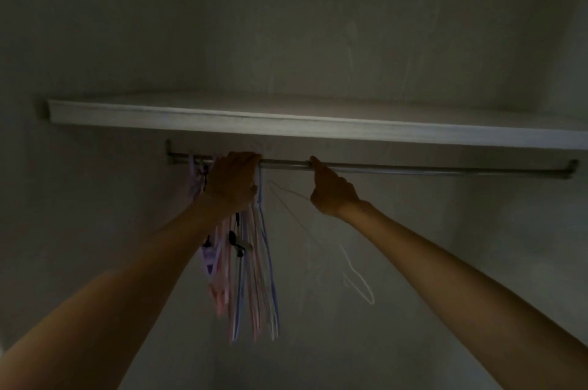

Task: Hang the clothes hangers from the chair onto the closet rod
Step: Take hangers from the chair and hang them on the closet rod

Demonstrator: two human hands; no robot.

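A metal closet rod (413,168) runs left to right under a white shelf. A bunch of thin pink, blue and purple hangers (254,278) hangs from the rod's left part. My left hand (232,181) is raised at the rod, fingers curled over the tops of this bunch. My right hand (331,189) is up at the rod further right, its fingertips touching the rod, and holds a thin white wire hanger (346,262) that dangles below it, blurred. The chair is out of view.
A white shelf (318,125) juts out just above the rod, leaving a narrow gap. Rod brackets sit at the left end (168,152) and right end (571,168). The closet's back wall is bare and dim. The rod to the right of my right hand carries nothing.
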